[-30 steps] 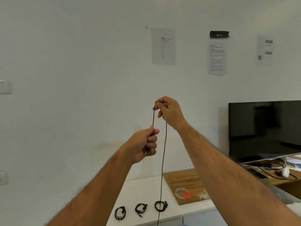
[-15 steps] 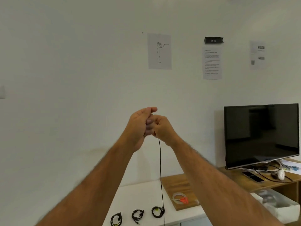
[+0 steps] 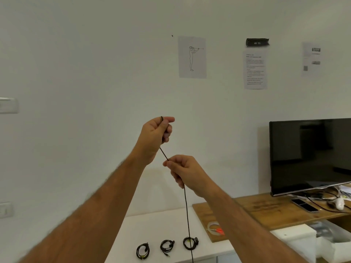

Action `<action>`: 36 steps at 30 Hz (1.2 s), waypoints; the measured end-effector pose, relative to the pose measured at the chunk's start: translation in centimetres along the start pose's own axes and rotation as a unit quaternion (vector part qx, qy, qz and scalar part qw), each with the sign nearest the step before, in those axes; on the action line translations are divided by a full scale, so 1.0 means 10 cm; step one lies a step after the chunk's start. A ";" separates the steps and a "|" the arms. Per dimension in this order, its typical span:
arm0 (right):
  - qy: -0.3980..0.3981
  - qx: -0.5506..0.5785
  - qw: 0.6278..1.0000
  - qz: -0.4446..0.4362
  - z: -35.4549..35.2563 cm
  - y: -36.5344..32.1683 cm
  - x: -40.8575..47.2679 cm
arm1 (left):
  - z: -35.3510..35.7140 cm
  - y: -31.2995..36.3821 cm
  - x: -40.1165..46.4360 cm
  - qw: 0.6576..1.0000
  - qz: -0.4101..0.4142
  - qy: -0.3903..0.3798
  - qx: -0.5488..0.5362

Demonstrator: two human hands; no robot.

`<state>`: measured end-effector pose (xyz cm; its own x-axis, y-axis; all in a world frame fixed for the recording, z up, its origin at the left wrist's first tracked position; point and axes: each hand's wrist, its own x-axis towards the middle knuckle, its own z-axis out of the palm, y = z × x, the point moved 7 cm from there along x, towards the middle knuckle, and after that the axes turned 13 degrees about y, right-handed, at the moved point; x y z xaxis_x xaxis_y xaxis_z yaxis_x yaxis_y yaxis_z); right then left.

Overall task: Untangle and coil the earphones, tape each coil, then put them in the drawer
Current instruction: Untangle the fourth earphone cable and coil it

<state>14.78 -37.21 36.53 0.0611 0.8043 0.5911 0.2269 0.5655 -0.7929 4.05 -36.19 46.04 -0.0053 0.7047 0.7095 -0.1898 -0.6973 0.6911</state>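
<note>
Left hand point(image 3: 155, 134): I pinch the earphone cord point(image 3: 187, 211)
Right hand point(image 3: 185, 172): pinching it just below my left
Cord: hangs straight down from right

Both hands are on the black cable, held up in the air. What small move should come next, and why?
Probably bring the right hand up to lay another loop into the left hand: the earphone cable hangs long below the right hand, uncoiled, while three coiled earphones already lie on the white cabinet.

black TV point(image 3: 311, 156) on wooden board point(image 3: 269, 209), phone point(image 3: 304, 205) below the screen, three paper sheets point(image 3: 192, 57) on white wall, white desk point(image 3: 161, 228).
</note>
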 end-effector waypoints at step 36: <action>0.111 -0.080 0.974 -0.183 -0.60 -0.44 0.36 | 0.24 -0.45 -0.62 0.949 -0.263 -0.161 -0.061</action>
<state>19.87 -37.93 43.02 0.1517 0.4851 0.8612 0.4210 0.7566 -0.5003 7.35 -37.73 38.84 0.4179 0.8612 0.2894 -0.1953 -0.2259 0.9544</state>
